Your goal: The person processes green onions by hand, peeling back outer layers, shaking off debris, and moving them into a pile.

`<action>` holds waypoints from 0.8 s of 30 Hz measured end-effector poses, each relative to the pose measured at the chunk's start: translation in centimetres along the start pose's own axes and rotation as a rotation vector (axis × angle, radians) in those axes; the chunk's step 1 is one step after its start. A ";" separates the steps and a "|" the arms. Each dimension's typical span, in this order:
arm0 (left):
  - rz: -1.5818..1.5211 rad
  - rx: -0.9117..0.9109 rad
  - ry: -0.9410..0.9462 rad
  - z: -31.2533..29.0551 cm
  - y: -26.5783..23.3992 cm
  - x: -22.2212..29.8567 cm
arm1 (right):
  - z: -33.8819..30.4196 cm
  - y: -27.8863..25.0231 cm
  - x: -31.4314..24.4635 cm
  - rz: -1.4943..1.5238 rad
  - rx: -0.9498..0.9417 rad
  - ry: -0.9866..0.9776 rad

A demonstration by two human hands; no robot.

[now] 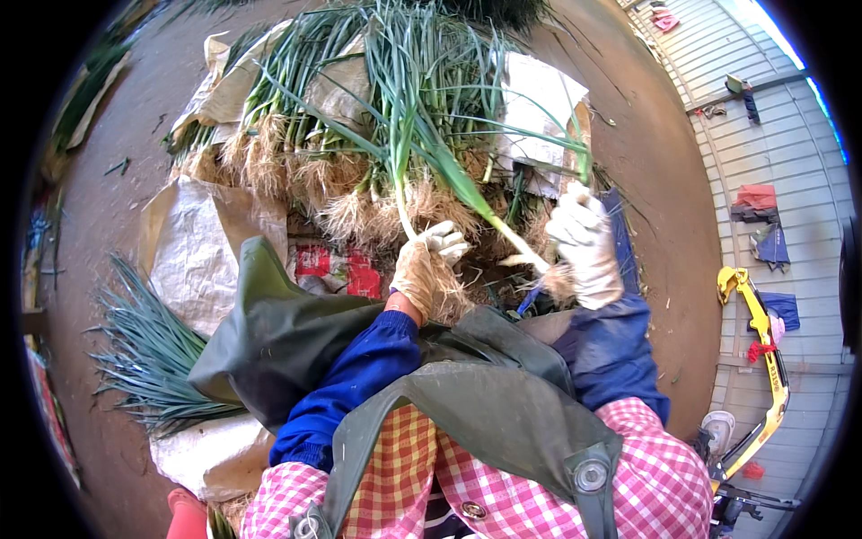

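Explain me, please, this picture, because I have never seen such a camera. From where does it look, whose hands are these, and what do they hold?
No robot is at work here. A wide fisheye camera on the person's head looks down, so straight edges bend. The two gloved hands in front belong to that person.

The left hand grips a green onion low on its pale stalk. The right hand is beside the root end of a second onion; what exactly it grips, I cannot tell.

Ahead, a pile of such onions lies with the roots toward the person. Another bunch lies at the left, near pale sheets on the brown ground. At the right edge are a ribbed wall and a yellow machine arm.
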State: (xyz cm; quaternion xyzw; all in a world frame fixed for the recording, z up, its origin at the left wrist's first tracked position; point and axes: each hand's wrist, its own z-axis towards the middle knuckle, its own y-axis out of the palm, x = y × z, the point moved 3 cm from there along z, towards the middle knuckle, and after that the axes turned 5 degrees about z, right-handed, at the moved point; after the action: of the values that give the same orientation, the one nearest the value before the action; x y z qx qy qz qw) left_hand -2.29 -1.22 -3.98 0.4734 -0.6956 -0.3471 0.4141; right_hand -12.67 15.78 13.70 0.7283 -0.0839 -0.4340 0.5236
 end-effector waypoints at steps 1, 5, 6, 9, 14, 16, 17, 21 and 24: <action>-0.034 -0.014 -0.048 -0.1 0.0 -1.0 | 0.9 0.7 1.6 0.047 -0.041 -0.026; -0.246 -0.163 -0.186 -1.6 3.4 -5.0 | 3.7 -1.0 5.6 0.039 -0.063 -0.136; -0.304 -0.282 -0.201 -1.8 4.1 -4.9 | 3.7 -0.4 6.5 -0.036 0.085 -0.121; -0.415 -0.199 -0.261 -3.2 6.0 -3.8 | 3.0 -1.1 7.4 0.018 0.166 -0.058; -0.551 -0.068 -0.129 -2.8 4.2 -2.8 | -0.5 0.0 5.4 0.115 -0.016 -0.027; -0.401 -0.176 -0.060 -2.4 3.6 -1.3 | -4.6 1.0 1.5 -0.006 0.031 -0.063; -0.349 -0.166 -0.017 -2.6 3.2 -0.4 | -6.7 2.7 -0.4 -0.151 0.441 -0.257; -0.183 -0.121 0.048 -3.5 6.2 0.3 | -18.3 -0.4 -14.1 -1.108 0.960 -0.278; -0.164 -0.201 0.004 -3.7 7.9 -0.3 | -22.5 -8.1 -19.3 -1.837 1.072 -0.029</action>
State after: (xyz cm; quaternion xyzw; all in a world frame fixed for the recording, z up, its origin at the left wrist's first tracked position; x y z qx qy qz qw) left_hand -1.78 1.17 4.36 0.4855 -0.6155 -0.4467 0.4312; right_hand -10.89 45.99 19.15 0.6425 0.3117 -0.5778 -0.3951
